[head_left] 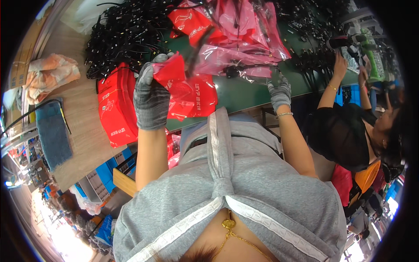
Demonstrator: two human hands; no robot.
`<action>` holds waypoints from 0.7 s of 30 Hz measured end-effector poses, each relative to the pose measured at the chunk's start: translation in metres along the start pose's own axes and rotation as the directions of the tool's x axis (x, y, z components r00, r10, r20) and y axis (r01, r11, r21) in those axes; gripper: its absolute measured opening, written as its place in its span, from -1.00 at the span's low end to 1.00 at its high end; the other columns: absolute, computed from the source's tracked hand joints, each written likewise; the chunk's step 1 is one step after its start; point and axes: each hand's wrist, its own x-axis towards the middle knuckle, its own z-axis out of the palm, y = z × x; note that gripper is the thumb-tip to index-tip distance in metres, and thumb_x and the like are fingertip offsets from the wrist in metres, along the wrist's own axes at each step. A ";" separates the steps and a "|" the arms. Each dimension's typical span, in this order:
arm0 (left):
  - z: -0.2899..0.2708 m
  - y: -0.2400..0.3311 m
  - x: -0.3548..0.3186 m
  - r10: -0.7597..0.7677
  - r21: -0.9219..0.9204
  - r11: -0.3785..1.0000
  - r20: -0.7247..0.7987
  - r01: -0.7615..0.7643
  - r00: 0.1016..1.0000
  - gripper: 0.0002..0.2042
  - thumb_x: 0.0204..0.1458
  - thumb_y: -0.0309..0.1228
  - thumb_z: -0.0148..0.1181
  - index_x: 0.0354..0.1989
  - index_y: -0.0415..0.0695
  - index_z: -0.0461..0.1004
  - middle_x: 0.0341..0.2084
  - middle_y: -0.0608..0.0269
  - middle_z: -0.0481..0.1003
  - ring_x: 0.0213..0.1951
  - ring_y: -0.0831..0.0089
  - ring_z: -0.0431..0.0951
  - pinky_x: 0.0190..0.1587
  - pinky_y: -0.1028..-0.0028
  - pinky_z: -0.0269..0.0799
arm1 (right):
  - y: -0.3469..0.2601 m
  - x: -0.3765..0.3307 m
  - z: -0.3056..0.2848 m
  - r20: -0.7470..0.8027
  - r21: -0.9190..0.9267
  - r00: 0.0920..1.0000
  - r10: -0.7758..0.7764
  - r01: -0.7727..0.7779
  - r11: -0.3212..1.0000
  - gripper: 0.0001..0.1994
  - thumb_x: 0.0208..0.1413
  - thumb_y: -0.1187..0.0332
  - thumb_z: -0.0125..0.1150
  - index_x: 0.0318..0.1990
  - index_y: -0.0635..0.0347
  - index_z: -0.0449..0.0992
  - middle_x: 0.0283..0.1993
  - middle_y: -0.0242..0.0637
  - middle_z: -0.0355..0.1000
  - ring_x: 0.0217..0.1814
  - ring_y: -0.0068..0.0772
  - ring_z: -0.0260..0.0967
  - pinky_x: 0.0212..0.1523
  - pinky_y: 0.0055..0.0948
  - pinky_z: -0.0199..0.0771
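My left hand (152,97), in a grey knit glove, is closed round the edge of a red printed bag (173,72). A dark strip, blurred by motion, rises beside that bag. Under it, at the table's near edge, more red bag (198,98) shows. My right hand (280,91), also gloved, has its fingers drawn together at the corner of a clear plastic bag (235,59) with pink in it. A small black piece (238,72) shows at this bag's near side. My right fingertips are partly lost in the plastic's glare.
A stack of red bags (117,105) lies left of my left hand. Black cables (124,37) are heaped at far left, with more (305,37) at far right. Several pink-and-red packages (238,19) lie ahead. A co-worker's hand (339,67) reaches over the green table (235,92) at right.
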 end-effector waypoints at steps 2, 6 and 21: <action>0.006 0.002 0.003 0.014 -0.060 0.998 0.029 -0.012 0.999 -0.75 0.13 -0.36 0.08 -0.07 -0.20 0.47 -0.01 0.12 0.46 0.16 0.17 0.38 0.30 0.14 0.15 | 0.000 0.008 -0.001 0.075 -0.060 0.988 0.133 -0.128 0.990 -0.38 -0.05 0.04 0.36 0.12 0.20 0.38 0.08 -0.02 0.35 0.14 -0.06 0.34 0.12 -0.22 0.37; 0.010 0.012 0.008 0.037 0.098 0.994 0.031 -0.040 0.999 -0.73 0.17 -0.30 0.06 -0.07 -0.22 0.47 0.01 0.13 0.44 0.18 0.15 0.34 0.32 0.11 0.13 | -0.010 0.034 0.002 0.185 -0.208 0.934 0.305 -0.266 0.941 -0.37 -0.06 0.04 0.37 0.10 0.28 0.43 0.14 0.00 0.37 0.11 -0.06 0.39 0.09 -0.21 0.39; -0.008 0.010 0.004 0.008 0.071 0.997 -0.072 -0.002 0.997 -0.74 0.11 -0.33 0.13 -0.07 -0.18 0.46 0.05 0.02 0.42 0.17 0.11 0.36 0.31 0.13 0.14 | -0.175 0.041 -0.123 -0.172 0.235 0.808 -0.564 0.589 0.773 -0.88 -0.08 0.43 0.39 -0.45 0.18 0.53 -0.40 -0.30 0.47 -0.30 -0.38 0.41 -0.22 -0.37 0.45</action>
